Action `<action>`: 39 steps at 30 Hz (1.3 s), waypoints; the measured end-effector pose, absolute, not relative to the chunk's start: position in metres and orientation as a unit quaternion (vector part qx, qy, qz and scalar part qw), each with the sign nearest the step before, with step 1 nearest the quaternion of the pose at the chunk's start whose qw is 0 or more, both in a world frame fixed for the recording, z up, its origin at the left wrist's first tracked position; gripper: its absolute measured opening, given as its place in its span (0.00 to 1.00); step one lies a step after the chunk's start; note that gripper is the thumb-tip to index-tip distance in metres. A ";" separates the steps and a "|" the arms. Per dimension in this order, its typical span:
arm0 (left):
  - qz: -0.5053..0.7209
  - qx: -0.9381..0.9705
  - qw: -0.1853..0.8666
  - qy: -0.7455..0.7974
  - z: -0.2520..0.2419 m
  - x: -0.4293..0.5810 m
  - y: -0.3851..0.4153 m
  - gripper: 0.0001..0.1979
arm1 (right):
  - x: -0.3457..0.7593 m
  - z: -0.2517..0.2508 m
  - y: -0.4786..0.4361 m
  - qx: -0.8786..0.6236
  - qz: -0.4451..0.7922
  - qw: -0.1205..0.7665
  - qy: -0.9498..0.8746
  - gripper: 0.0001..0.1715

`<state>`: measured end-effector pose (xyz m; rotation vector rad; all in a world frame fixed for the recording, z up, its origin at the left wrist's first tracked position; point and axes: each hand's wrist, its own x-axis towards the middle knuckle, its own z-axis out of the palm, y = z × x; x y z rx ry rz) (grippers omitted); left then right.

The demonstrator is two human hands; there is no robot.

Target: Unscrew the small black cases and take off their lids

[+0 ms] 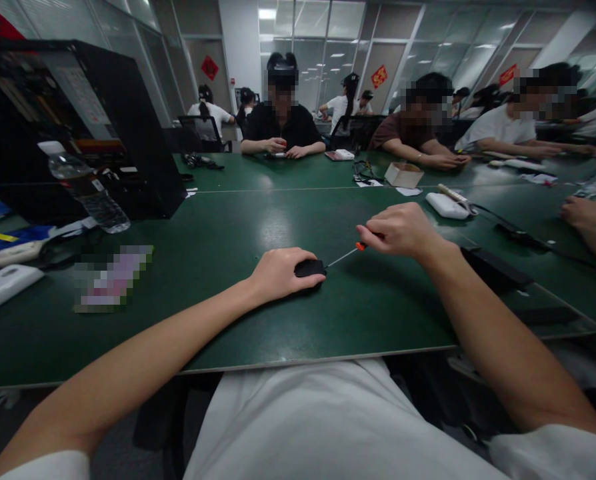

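Note:
A black computer mouse (pixel 310 268) rests on the green table (pixel 258 333) in front of me. My left hand (pixel 283 273) is closed round it, thumb along the near side and fingers over the far side. In my right hand (pixel 401 230), raised a little above the tabletop, is a screwdriver (pixel 342 257) with an orange-and-dark handle, mostly hidden by the fist. Its thin metal shaft slants down to the left, and the tip meets the right end of the mouse. Whether the tip sits in a gap or only touches the edge, I cannot tell.
Left stands a black cabinet (pixel 143 133) with a plastic bottle (pixel 85 187) before it; a phone-like blurred item (pixel 115 280) lies nearer. Beyond my right hand are a white power bank-like object (pixel 448 205) and a small box (pixel 403 175). Several people sit around; another person's hand (pixel 591 223) is at right.

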<state>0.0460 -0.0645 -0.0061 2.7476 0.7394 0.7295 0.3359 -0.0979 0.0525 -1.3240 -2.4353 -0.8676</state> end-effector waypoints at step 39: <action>0.240 0.931 0.106 0.252 -0.004 0.047 -0.066 0.22 | 0.335 0.055 -0.101 -0.461 -0.285 0.128 -0.831 0.30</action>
